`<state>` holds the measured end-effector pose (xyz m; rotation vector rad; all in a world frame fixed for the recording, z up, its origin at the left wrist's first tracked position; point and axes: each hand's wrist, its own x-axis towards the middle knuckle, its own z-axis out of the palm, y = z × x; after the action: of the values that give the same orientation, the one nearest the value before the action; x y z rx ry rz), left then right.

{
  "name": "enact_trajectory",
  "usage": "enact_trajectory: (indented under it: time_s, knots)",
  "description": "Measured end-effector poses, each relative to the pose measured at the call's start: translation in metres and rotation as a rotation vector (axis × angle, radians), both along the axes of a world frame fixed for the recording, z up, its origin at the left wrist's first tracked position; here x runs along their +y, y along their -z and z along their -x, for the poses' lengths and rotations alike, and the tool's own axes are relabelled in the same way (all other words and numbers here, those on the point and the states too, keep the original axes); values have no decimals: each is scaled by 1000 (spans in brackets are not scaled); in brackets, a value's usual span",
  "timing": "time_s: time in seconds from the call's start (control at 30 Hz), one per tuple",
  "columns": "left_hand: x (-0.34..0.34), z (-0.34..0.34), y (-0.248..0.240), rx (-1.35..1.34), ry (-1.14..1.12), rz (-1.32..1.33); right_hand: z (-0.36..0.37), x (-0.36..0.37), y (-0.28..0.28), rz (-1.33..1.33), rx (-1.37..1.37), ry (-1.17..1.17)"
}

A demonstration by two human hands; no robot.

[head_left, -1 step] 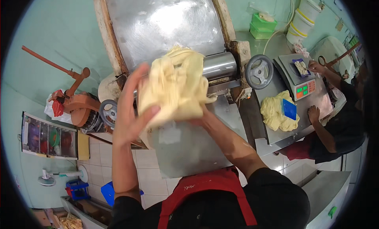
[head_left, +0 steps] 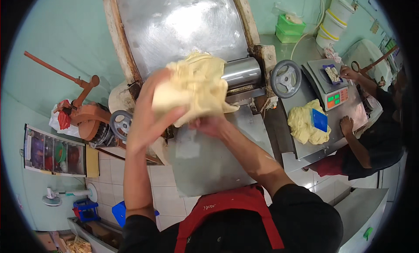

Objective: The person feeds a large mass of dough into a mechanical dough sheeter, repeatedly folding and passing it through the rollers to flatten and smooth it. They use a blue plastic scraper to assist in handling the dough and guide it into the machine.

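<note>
Pale green walls across the upper left of the frame, white floor tiles farther down, left of center. Looming at top center, a shiny sloped metal plate between worn side rails, with a steel roller along its lower end. Bunched at the middle of the frame, in front of plate and roller, a big ragged mass of pale yellow dough. Grasped between thumb and fingers of the blurred left hand, just left of center: the dough's left side. Touching the dough's lower edge near mid-frame, the right hand, fingers partly hidden; cannot tell how far clenched. Below both, at lower center, a flat gray metal sheet, then a red apron over black clothing.

At middle left, an orange-brown machine beside a gray handwheel. Right of center, a larger handwheel, near a metal table bearing a digital scale with a small purple tray on top. Nearby, a second heap of dough with a flat blue block on it. Toward the right edge, a co-worker in black, one hand at the tray, the other on the table. Stacked at upper right, green containers and white buckets.
</note>
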<state>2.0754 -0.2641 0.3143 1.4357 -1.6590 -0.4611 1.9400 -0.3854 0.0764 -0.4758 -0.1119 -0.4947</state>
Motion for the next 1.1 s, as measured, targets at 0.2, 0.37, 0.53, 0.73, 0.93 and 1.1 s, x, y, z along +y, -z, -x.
enact_trajectory:
  time_s: [0.2,0.37,0.53,0.73,0.93,1.1]
  knots:
    - [-139,-29,81,-739,-687,-40,-31,32,-101,-312,333,243]
    - [-223,-36,81,-688,-675,-35,27,79,2,194,588,-69]
    - [-255,-11,83,-795,-691,-56,103,136,84,-38,1066,-82]
    - [-261,-9,72,-732,-574,-176,145,144,115,14,1125,-80]
    - [-216,7,85,-602,-470,-238,145,130,88,94,1115,190]
    - [-137,18,134,-588,-322,111,147,130,102,46,1142,78]
